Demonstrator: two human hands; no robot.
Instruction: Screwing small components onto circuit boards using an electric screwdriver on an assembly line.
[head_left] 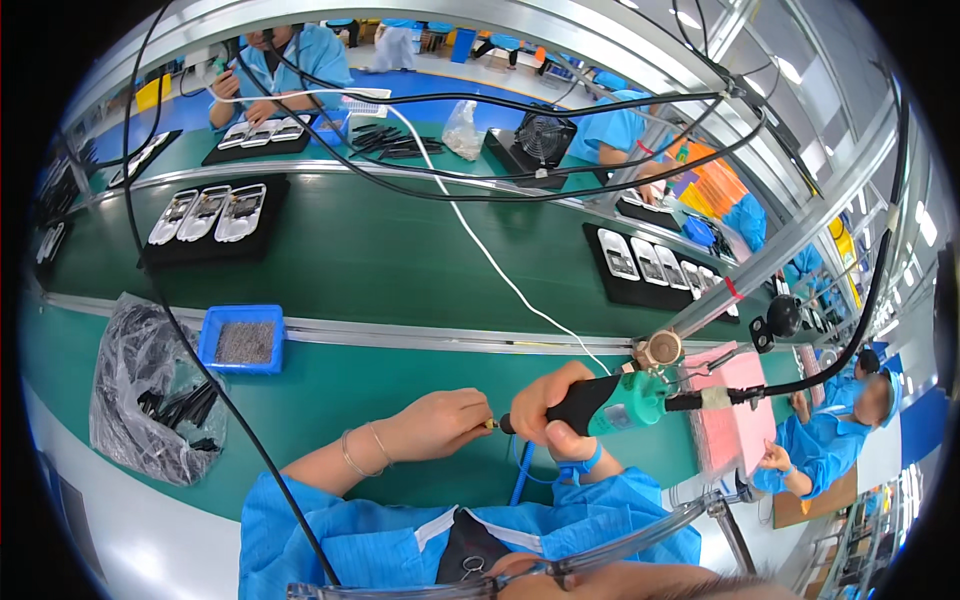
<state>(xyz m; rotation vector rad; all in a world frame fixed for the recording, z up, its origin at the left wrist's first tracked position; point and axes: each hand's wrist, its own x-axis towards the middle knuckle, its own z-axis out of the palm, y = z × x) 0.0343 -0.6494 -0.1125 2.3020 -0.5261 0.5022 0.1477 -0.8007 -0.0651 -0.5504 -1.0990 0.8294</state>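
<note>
My right hand (553, 402) is wrapped round a green and black electric screwdriver (612, 403), held level above the green bench with its tip pointing left. A black cable runs from its rear end. My left hand (440, 424) meets the tip, thumb and fingertips pinched on a small brass-coloured piece (490, 424). The fingers partly cover that piece, so its exact kind does not show. A blue wrist strap (577, 467) sits on my right wrist.
On the bench stand a blue tray (207, 350) of small metal parts and a clear bag (125, 400) with black pieces. Beyond, a green conveyor (420, 250) carries black pads with white casings (205, 212). Pink sheets (735, 410) are stacked right. Cables hang across; co-workers sit opposite and right.
</note>
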